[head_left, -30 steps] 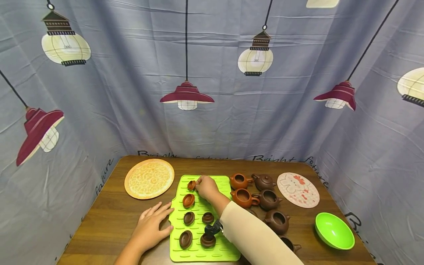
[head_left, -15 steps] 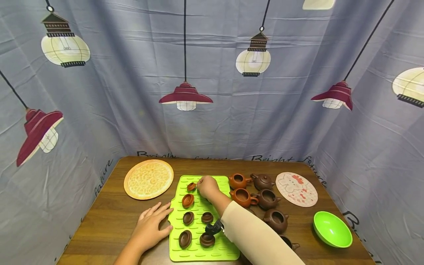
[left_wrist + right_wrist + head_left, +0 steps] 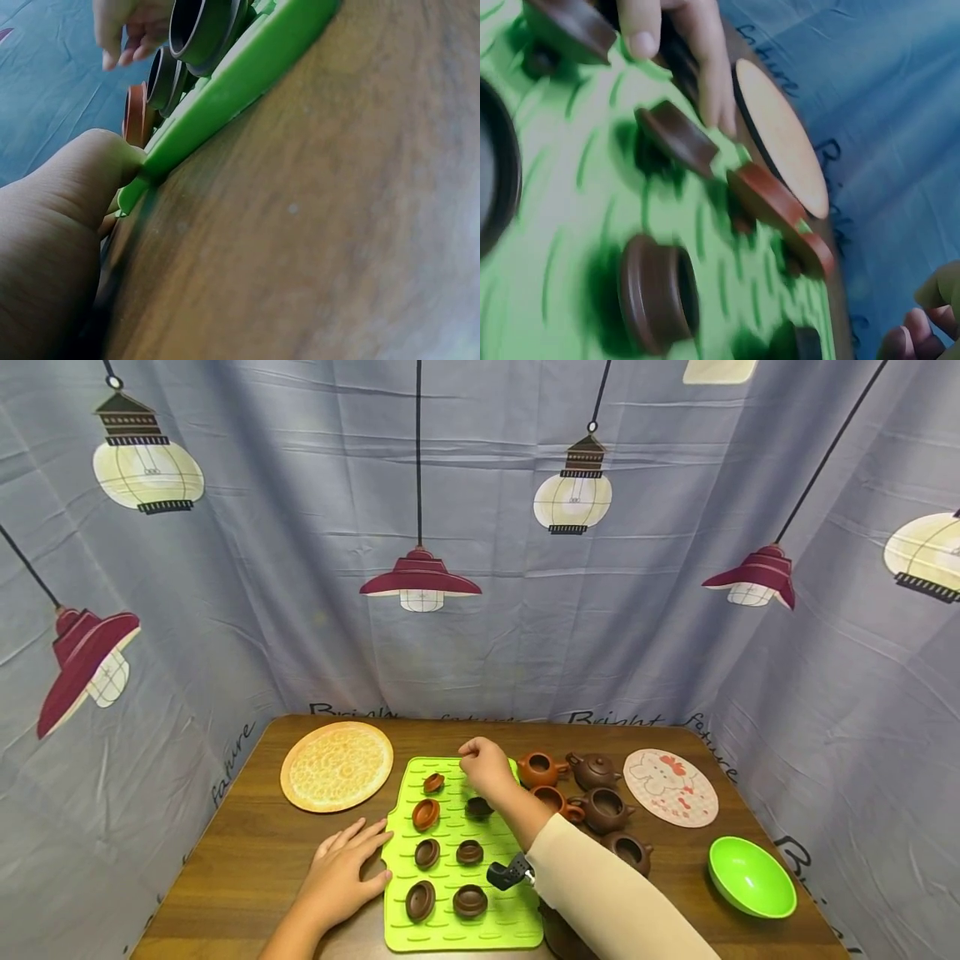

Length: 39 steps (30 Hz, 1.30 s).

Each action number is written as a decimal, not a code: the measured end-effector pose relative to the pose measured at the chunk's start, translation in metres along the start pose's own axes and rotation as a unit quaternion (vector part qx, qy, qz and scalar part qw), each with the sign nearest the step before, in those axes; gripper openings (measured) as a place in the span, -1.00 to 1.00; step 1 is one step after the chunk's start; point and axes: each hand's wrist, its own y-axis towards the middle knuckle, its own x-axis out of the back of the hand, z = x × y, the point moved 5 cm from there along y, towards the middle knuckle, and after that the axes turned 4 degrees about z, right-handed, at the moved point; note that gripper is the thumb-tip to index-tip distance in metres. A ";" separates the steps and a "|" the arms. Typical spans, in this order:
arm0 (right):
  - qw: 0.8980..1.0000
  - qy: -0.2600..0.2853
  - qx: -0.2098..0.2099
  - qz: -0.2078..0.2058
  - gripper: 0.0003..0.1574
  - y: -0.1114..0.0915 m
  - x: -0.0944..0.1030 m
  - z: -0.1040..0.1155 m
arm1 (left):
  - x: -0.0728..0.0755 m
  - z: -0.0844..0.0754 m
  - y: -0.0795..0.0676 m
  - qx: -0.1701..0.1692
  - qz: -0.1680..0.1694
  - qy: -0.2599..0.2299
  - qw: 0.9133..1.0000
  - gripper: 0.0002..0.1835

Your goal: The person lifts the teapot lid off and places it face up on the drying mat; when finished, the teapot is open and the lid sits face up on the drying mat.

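Note:
A green mat [image 3: 450,935] on the table bears several upturned teapot lids, dark brown ones such as a large lid [image 3: 420,902] and reddish ones such as an orange-brown lid [image 3: 426,814]. My left hand [image 3: 337,877] rests with spread fingers at the mat's left edge, and its thumb [image 3: 97,161] touches that edge. Over the mat's far right part hovers my right hand [image 3: 486,770], its fingers loosely curled, with nothing visible in them. Below its wrist sits a dark lid [image 3: 478,807]. Right of the mat stand several teapots, among them an orange-brown teapot [image 3: 542,770]; my sleeve covers some.
A dark teapot with its lid on [image 3: 595,771] stands at the back right. A round yellow placemat [image 3: 337,767] lies at the back left, and a pink-white rabbit placemat [image 3: 671,787] at the right. A green bowl [image 3: 752,877] sits near the right edge. A curtain [image 3: 480,652] surrounds the table.
My right hand has lifted away from the small reddish lid and moved right and farther back. A dark lid its arm was hiding now shows. The left hand stays put.

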 end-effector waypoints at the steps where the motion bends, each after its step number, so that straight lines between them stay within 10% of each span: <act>1: 1.000 -0.005 0.001 -0.006 -0.76 0.000 0.007 0.000 | 0.000 0.000 0.000 0.000 -0.001 -0.002 1.000 -0.33; 21: 0.989 -0.127 -0.017 -0.075 -0.63 -0.005 0.156 -0.060 | 0.005 0.004 -0.003 0.019 0.022 -0.003 1.000 -0.32; 39: 0.962 -0.252 -0.049 -0.094 -0.64 -0.009 0.206 -0.105 | 0.000 0.000 0.001 0.014 0.023 -0.002 1.000 -0.32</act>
